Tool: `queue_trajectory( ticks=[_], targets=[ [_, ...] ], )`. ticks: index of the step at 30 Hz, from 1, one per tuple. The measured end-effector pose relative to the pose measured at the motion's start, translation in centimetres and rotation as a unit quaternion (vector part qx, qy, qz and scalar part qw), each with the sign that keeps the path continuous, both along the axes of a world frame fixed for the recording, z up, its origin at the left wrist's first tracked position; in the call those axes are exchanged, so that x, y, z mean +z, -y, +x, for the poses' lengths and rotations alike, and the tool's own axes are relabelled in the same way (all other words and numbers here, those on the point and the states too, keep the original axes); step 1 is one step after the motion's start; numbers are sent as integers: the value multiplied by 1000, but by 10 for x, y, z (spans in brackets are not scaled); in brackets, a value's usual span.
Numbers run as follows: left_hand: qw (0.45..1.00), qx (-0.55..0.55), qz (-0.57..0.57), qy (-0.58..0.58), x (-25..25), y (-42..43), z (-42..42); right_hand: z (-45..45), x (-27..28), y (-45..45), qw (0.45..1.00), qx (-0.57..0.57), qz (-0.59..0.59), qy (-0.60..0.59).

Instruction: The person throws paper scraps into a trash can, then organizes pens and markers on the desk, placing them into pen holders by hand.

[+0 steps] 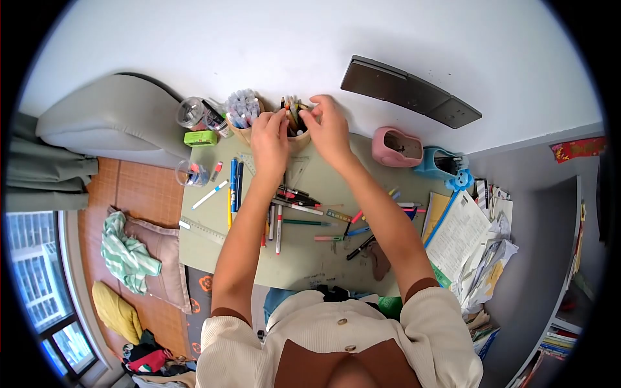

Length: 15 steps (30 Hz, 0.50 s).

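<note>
Both my hands are at a tan pen holder [299, 143] by the wall, which has pencils [292, 108] standing in it. My left hand [267, 138] is at its left side, fingers bent together near the pencils; what they grip, if anything, is hidden. On the other side, my right hand [328, 127] has thumb and forefinger apart, close to the pencil tops. A second holder, full of clear-capped pens [242, 107], stands just left of my left hand. Beneath my forearms lie a clear set square [298, 169] and several loose pens [294, 195].
A pink container [396, 147] and a blue one [441, 161] stand at the right of the desk [304, 255]. Papers [458, 226] pile up beyond them. At left are a clear jar [191, 112], a green box [200, 138] and a ruler [202, 230].
</note>
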<state>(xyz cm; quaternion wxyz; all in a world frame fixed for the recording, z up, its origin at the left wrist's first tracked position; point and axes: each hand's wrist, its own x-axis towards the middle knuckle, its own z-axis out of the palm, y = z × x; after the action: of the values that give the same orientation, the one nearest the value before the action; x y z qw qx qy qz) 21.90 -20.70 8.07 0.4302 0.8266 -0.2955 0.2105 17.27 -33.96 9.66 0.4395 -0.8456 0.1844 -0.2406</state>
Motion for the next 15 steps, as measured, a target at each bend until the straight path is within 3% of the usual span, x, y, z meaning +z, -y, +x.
queue_trajectory(
  ticks=[3,6,7,10,11,14,15],
  targets=[
    [1000,-7,-1,-25,0,2,1,3,-10,8,992,71,-89,55],
    [999,-15,-31,-37,17,-6,-3,-1,1,0,992,9,-104,71],
    [998,-20,-51,-42,21,-8,-5,-4,8,-4,996,-7,-50,72],
    [992,21,-94,-84,19,-33,-17,-23,8,-13,992,7,-82,95],
    [988,34,-113,-103,11,-44,-21,-32,-3,-14,993,41,-91,57],
    [974,88,4,-211,-29,-80,-45,-58,-49,-33,983,148,-85,-74],
    [971,89,25,-219,-40,-87,-56,-67,-59,-41,979,171,-85,-69]
  ],
)
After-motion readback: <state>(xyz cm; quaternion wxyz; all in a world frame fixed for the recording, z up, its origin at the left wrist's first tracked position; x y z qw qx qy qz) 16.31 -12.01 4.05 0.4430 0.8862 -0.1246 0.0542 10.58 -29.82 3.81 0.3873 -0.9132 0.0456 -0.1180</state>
